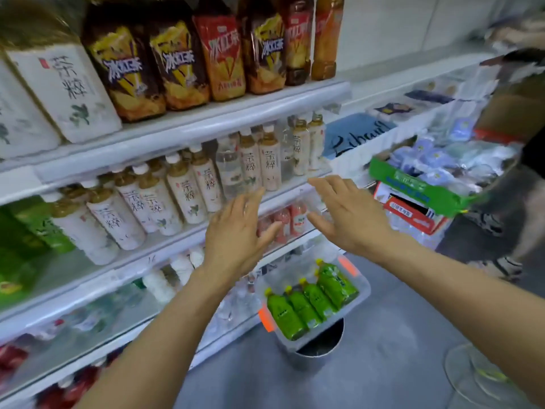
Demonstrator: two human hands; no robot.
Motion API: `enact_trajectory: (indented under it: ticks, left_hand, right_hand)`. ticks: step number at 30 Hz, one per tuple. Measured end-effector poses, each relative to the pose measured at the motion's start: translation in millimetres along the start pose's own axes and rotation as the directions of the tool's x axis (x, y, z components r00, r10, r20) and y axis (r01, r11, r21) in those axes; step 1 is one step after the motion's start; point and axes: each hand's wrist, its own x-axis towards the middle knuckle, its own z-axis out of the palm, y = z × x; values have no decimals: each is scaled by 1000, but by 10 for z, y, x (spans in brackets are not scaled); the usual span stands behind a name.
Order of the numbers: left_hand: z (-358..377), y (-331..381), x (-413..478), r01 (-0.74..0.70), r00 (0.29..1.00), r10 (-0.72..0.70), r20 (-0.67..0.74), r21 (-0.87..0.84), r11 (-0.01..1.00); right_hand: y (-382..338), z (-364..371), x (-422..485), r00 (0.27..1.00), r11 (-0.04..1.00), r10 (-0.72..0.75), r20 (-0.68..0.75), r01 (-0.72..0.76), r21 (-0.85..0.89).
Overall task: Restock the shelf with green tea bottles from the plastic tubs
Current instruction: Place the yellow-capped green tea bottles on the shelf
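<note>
Before the shelf (206,122), left hand (236,234) and right hand (354,219) hovered, each grip apart, empty. I judged: reach down to the tub (363,286), take green tea bottles (306,305) by the waist.

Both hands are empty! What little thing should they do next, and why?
Probably lower the right hand to the clear tub and grip one green tea bottle. The right hand and the left hand are both open and hold nothing, up in front of the shelf, while the tub below them holds several green bottles that need shelving.
</note>
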Motion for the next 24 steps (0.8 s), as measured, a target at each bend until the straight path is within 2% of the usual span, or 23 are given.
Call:
enact_trajectory:
  ticks: [5, 11, 15, 19, 24]
  left_hand:
    - [618, 85, 12, 91, 978, -71, 194, -101, 991]
    - [1458, -72, 259, 234, 916, -145, 375, -204, 951]
    - [2114, -241, 376, 437, 820, -211, 532, -344, 831]
    - [2690, -361, 439, 626, 669, -283, 687, -315, 713]
    - [3349, -478, 399, 809, 477, -399, 783, -212, 549]
  right_hand:
    - [432, 530, -240, 985, 993, 93, 144, -102, 62]
    - [786, 1282, -125, 908, 966, 196, 369, -243, 83]
    - [991, 1859, -16, 832, 948, 231, 505, -309, 75]
    - [1192, 2340, 100, 730, 927, 265, 630, -372, 41]
    - [1390, 2917, 58, 587, 904, 327, 740, -423, -64]
